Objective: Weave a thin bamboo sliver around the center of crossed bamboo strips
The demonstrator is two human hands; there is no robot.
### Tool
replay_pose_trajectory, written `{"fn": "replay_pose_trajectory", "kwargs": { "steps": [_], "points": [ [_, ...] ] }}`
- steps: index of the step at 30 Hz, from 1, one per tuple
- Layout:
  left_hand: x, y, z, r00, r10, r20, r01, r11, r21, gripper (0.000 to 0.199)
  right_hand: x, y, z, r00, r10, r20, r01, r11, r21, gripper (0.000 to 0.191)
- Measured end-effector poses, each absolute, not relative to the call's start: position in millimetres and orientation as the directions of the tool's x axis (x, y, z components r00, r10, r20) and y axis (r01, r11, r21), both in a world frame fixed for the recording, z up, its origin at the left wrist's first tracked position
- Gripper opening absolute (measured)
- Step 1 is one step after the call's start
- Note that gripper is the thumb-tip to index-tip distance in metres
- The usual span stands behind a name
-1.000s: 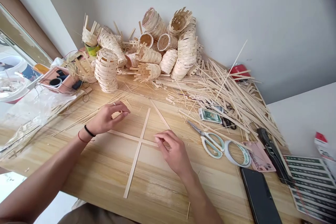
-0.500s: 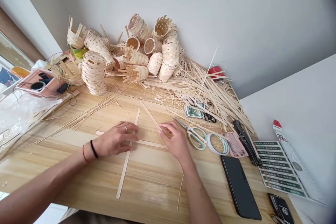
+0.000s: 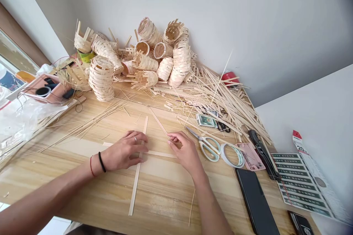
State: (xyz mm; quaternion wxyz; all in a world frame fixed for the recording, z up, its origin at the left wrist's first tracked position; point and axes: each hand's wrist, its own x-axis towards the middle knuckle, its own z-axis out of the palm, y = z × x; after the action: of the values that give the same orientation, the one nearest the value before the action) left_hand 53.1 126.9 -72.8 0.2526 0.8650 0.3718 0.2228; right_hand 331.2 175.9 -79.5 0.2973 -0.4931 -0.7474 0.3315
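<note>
Two flat wooden strips (image 3: 134, 191) lie crossed on the table (image 3: 96, 205), and I see the person's left hand (image 3: 127, 149) resting over the crossing, fingers slightly apart. The right hand (image 3: 185, 149) has thumb and forefinger pinched on the near end of a third strip (image 3: 157, 120), which slants away toward the woven baskets (image 3: 101, 77). Scissors (image 3: 201, 138) lie just beside that hand.

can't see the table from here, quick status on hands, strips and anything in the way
Left hand over the crossed strips. Right hand pinching near end of slanting strip. Scissors beside right hand, off the crossed strips.
</note>
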Motion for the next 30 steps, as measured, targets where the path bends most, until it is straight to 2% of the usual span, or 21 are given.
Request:
{"fn": "replay_pose_trajectory", "kwargs": {
  "steps": [9, 21, 24, 30],
  "points": [
    [50.9, 125.9, -75.4, 0.616, 0.761, 0.205, 0.532, -0.593, 0.605, 0.020, 333.9, 178.0, -88.8, -0.186, 0.967, 0.175, 0.616, 0.253, -0.746, 0.015],
    [50.7, 126.7, -71.7, 0.583, 0.779, 0.230, 0.523, -0.577, 0.627, 0.010, 335.9, 177.5, -87.1, -0.113, 0.980, 0.162, 0.649, 0.196, -0.736, 0.018],
    [51.5, 126.3, -72.3, 0.571, 0.787, 0.231, 0.524, -0.567, 0.635, 0.010, 333.1, 174.4, -81.3, -0.130, 0.981, 0.143, 0.622, 0.193, -0.759, 0.022],
    [51.4, 127.9, -72.8, 0.568, 0.789, 0.234, 0.518, -0.563, 0.644, 0.011, 324.1, 166.9, -73.1, -0.288, 0.953, 0.088, 0.559, 0.242, -0.793, 0.019]
  ]
}}
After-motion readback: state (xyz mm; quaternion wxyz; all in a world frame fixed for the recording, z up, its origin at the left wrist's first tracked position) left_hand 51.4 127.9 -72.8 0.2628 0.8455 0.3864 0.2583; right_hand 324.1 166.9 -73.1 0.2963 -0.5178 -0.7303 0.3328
